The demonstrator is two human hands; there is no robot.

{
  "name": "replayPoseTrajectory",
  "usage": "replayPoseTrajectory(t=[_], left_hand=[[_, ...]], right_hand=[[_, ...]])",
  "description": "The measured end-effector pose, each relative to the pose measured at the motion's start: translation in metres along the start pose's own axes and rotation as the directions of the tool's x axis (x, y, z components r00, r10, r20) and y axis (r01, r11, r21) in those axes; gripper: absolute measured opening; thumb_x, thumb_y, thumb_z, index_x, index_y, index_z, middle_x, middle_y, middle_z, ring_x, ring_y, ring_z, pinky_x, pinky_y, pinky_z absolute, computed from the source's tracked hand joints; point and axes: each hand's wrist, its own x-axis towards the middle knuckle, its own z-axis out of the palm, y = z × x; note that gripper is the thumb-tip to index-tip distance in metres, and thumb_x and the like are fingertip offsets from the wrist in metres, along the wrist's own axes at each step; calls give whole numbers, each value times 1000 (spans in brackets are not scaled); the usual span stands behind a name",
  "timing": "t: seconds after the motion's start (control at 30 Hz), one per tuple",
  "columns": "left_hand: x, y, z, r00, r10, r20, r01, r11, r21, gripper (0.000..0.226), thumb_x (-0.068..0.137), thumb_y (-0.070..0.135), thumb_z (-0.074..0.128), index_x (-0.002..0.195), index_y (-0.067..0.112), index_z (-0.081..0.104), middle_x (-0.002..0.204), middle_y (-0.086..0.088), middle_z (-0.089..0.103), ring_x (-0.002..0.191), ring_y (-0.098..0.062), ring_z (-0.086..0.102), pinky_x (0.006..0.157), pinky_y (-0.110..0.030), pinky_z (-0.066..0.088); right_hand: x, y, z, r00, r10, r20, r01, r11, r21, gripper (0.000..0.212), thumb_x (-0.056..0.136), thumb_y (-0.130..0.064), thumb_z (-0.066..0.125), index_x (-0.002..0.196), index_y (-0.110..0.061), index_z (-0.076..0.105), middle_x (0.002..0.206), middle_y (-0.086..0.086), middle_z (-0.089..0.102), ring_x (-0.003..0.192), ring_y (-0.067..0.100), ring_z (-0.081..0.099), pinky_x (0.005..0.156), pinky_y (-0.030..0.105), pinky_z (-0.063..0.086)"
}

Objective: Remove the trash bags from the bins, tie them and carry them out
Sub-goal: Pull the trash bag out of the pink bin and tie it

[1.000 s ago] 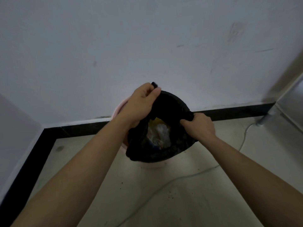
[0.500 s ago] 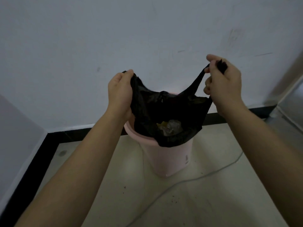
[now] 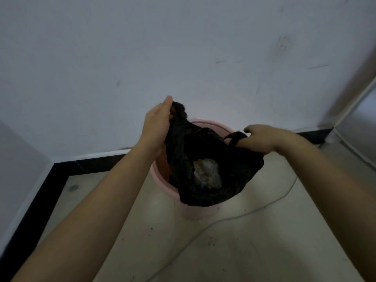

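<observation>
A black trash bag [image 3: 195,157] hangs open over a pink bin [image 3: 193,210] that stands on the floor by the wall. Pale crumpled rubbish [image 3: 206,173] shows inside the bag. My left hand [image 3: 157,123] pinches the bag's left handle, lifted above the bin's rim. My right hand [image 3: 262,138] holds the bag's right handle, which loops around my fingers at about rim height. The bag's bottom sags over the bin's front edge.
A white wall with a black skirting board [image 3: 91,161] runs behind the bin and along the left. A thin grey cable [image 3: 234,216] trails across the pale floor from the right past the bin. A metal leg [image 3: 329,135] stands at the right.
Both hands have come down and closer to the bin; my right hand dropped most, from well above the rim to rim height. The bag has slackened and sags over the bin's front.
</observation>
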Motion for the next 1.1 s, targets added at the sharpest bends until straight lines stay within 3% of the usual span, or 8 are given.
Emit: replayPoseTrajectory(t=[0.13,0.27,0.43,0.63,0.77,0.9,1.03,1.1], left_hand=[[15,-39,-23,991,119,-66,-80,901,427,44,101,49,42,96,16,70,95,-1,69,95,-22,65,80,-33,48],[25,-70,-56,980,141,-139,38,554,831,51,96,30,53,141,10,42,138,-20,47,129,-38,44,102,-48,40],[18,-72,-68,981,-186,-60,183,767,615,33,103,32,44,98,3,58,88,-19,63,70,-31,65,66,-46,60],[15,-93,-58,974,-142,-176,221,764,607,19,98,18,49,103,0,53,108,-24,61,92,-30,55,77,-38,45],[16,-96,-48,951,-120,-284,273,757,594,28,95,22,54,112,-1,54,99,-15,56,89,-31,53,72,-35,41],[25,-98,-52,947,-155,-281,292,780,553,32,93,25,49,115,2,55,107,-18,64,87,-32,59,59,-34,43],[24,-95,-58,967,-148,-206,239,805,543,54,88,26,49,137,4,43,120,-21,62,105,-39,63,87,-49,56],[19,-90,-57,987,-52,-149,130,804,581,64,82,39,43,132,-1,42,114,-23,61,104,-40,61,84,-47,52]], right_hand=[[7,7,15,995,68,74,-78,987,143,56,85,-56,66,112,-8,60,113,9,62,95,26,64,65,37,63],[-1,7,18,988,127,87,-140,978,153,64,82,-60,70,116,-7,56,118,9,58,98,27,62,70,39,63],[-18,-4,23,960,176,216,-140,976,-169,76,94,-61,50,149,-10,38,135,14,57,100,28,63,72,29,49],[-10,-8,27,934,204,295,-193,979,-67,71,94,-54,57,138,0,45,90,17,74,70,25,73,55,29,57],[-24,-23,28,945,-45,324,-40,967,253,29,97,-22,62,113,1,63,87,17,77,79,28,76,64,33,62],[-38,-39,38,880,-348,323,49,744,667,18,99,-6,52,111,-1,65,88,20,75,76,27,74,66,32,61],[-28,-45,24,979,-203,-32,116,417,901,19,101,-26,47,92,-12,56,45,-3,45,43,13,50,43,23,42],[-21,-37,12,988,-77,-138,157,428,890,26,97,-36,51,80,-16,53,47,-3,38,43,15,43,48,25,35]])
